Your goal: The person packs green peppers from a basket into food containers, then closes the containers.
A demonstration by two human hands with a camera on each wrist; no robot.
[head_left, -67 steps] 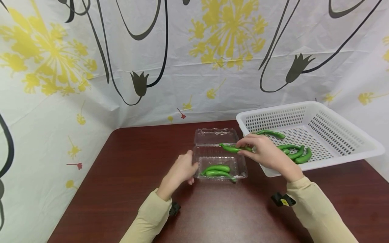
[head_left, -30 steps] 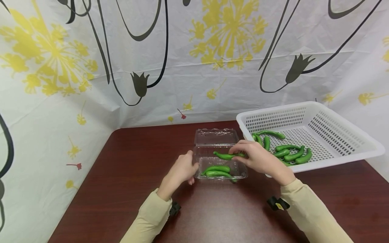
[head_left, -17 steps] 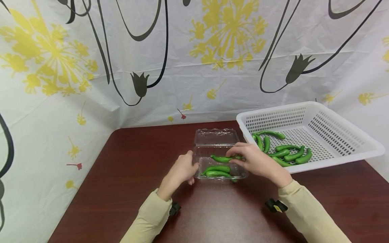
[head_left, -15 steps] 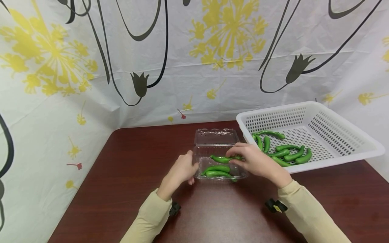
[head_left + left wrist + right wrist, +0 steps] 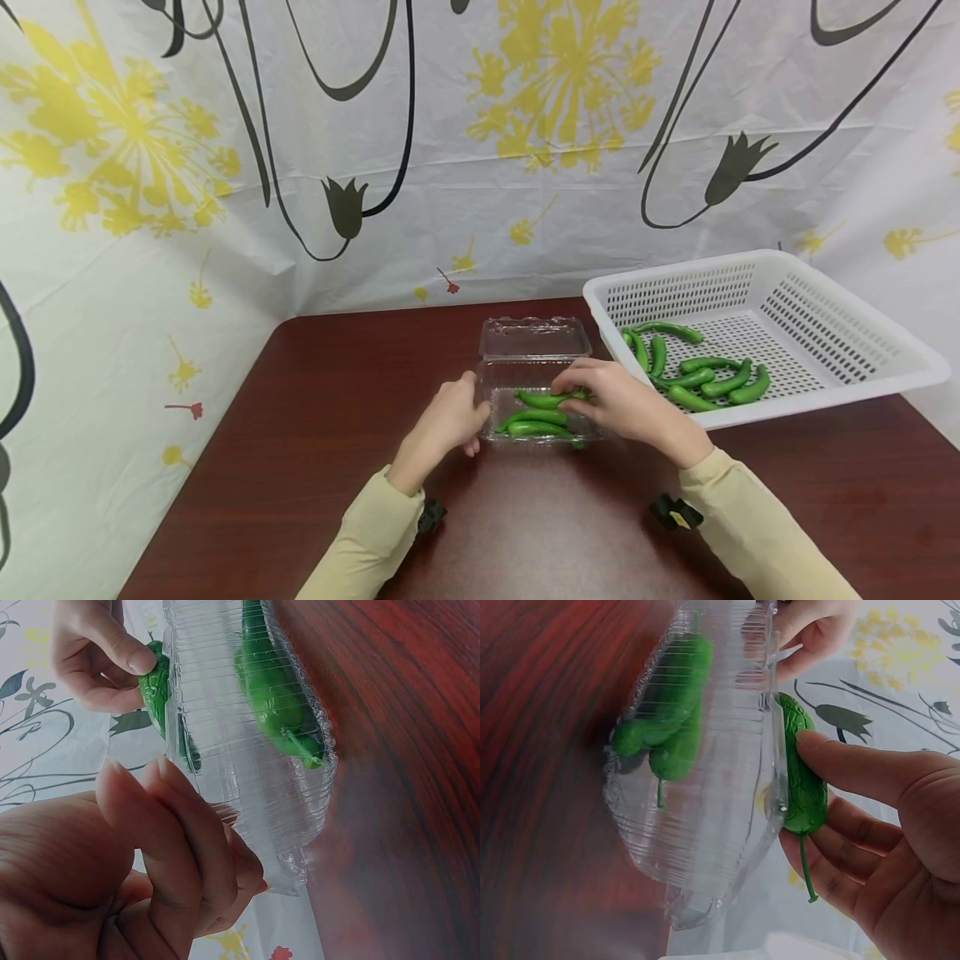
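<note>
A clear plastic clamshell box (image 5: 498, 375) stands on the table with its lid (image 5: 534, 338) tipped back. Two green chili peppers (image 5: 537, 428) lie along its front side. My left hand (image 5: 448, 412) holds the box's left end, fingers curled at the rim; in the right wrist view some of those fingers show through the plastic. Between thumb and fingers my right hand (image 5: 618, 400) pinches another green chili pepper (image 5: 802, 772) by its stem half. This pepper is level, its free end pointing left, behind the two in the box and right at the rim in the wrist views.
A white perforated plastic basket (image 5: 825, 398) stands to the right of the box, with several green chili peppers (image 5: 729, 385) on its left side. The dark red wooden table (image 5: 360, 367) meets a flower-patterned white sheet (image 5: 420, 208) at the back.
My right hand has carried its pepper from beside the basket left, down and toward me over the box, uncovering more peppers in the basket. The left hand has stayed at the box's left end.
</note>
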